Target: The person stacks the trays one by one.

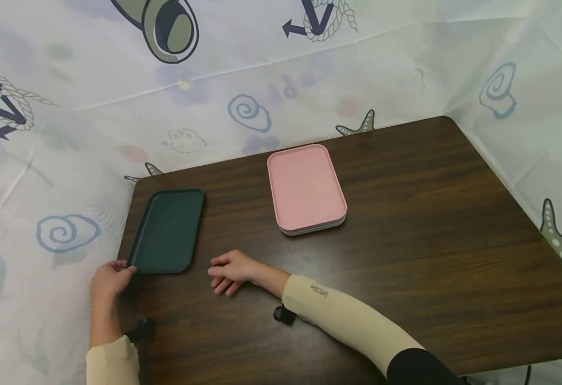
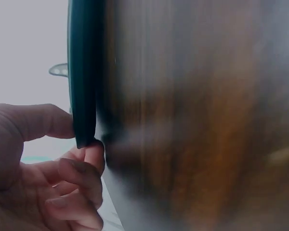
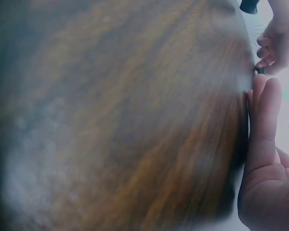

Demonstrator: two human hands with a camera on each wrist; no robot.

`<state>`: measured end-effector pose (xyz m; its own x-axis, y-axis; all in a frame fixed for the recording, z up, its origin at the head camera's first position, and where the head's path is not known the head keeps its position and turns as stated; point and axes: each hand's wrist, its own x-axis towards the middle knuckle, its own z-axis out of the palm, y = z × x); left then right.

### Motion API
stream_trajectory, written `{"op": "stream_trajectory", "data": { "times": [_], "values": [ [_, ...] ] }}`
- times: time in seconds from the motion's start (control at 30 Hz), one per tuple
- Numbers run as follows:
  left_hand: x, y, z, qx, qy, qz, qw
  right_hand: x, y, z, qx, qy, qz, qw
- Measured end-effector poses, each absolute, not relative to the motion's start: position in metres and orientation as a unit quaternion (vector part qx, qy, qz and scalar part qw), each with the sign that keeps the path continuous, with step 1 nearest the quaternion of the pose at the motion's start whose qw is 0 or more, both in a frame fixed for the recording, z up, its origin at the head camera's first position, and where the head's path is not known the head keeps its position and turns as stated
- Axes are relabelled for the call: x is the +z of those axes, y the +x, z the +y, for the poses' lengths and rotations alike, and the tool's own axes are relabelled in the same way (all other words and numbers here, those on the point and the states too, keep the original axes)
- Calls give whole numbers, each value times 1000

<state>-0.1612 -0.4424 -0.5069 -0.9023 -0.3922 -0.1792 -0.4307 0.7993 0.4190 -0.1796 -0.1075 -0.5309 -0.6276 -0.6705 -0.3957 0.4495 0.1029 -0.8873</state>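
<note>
A dark green rectangular tray (image 1: 169,230) with a raised rim is at the left end of the table. My left hand (image 1: 109,280) pinches its near left corner. In the left wrist view the thumb (image 2: 48,120) lies on one side of the tray's edge (image 2: 83,72) and the fingertips on the other. To the right of the green tray, my right hand (image 1: 232,272) is held over the table with its fingers loosely extended and nothing in them. A stack of trays with a pink one (image 1: 307,187) on top sits farther back, beyond both hands.
The dark wood-grain table (image 1: 406,230) reaches far to the right. A white patterned cloth (image 1: 242,64) hangs along its back and sides, close to the left edge beside the left hand. Small black devices (image 1: 284,315) are on both wrists.
</note>
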Motion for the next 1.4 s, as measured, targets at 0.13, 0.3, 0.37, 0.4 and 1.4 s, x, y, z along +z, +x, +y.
{"op": "stream_trajectory", "data": {
  "times": [0.13, 0.3, 0.37, 0.4, 1.4],
  "values": [
    [-505, -153, -430, 277, -203, 938, 50, -529, -183, -108, -669, -86, 613, 410],
    [-502, -144, -414, 312, -171, 932, 71, -526, -184, -109, -678, -78, 619, 388],
    [-500, -140, -409, 317, -165, 931, 78, -526, -184, -110, -683, -74, 622, 377],
    [-499, -139, -406, 319, -167, 929, 83, -525, -184, -110, -684, -72, 623, 373],
    [-511, -73, -371, 486, -185, 852, 55, -518, -175, -104, -676, -44, 683, 274]
  ]
}}
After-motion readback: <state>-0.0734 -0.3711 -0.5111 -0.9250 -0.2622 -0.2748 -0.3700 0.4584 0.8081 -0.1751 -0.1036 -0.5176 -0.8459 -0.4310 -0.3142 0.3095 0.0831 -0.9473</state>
